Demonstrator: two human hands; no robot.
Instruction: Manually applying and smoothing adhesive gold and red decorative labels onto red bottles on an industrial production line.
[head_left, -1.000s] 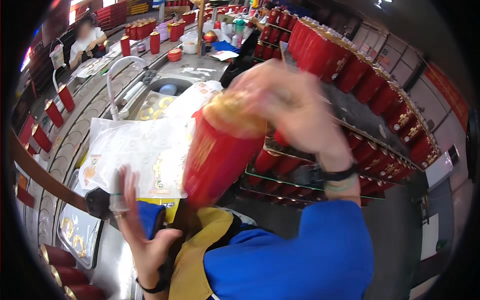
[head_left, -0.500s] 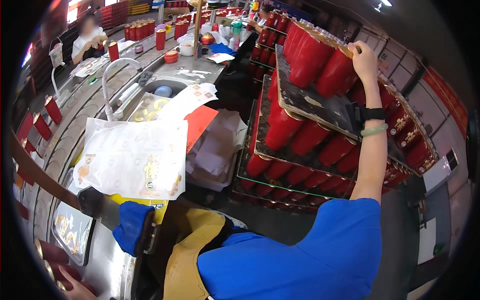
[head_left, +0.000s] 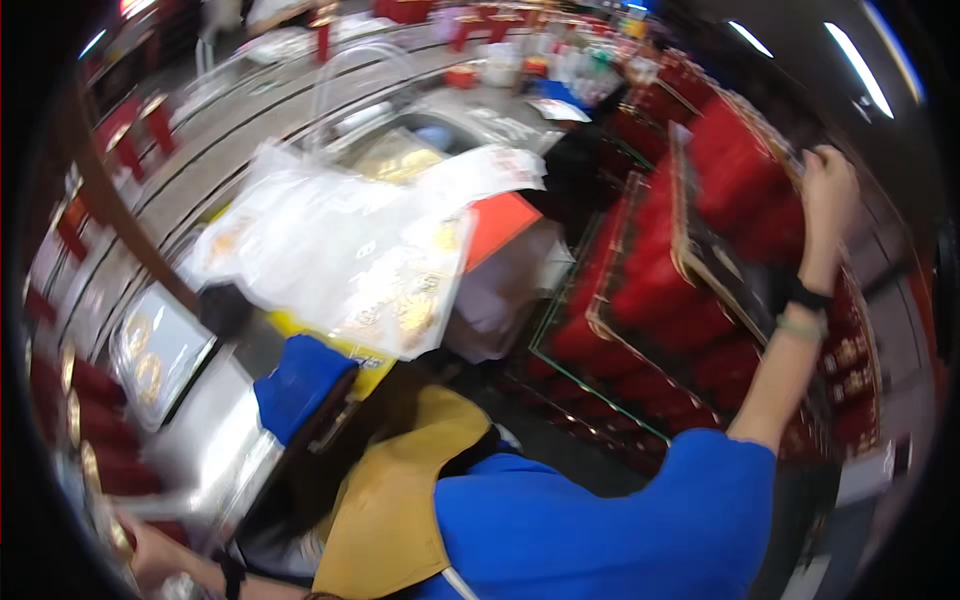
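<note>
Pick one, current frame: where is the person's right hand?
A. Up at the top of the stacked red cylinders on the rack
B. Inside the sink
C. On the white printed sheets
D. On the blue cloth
A: the right hand is raised at the upper edge of the stacked red cylinders, far from the white printed sheets.

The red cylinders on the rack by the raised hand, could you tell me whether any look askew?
The picture is blurred, but the red cylinders under the right hand lean against a tilted dark tray; none looks spilled or damaged.
</note>
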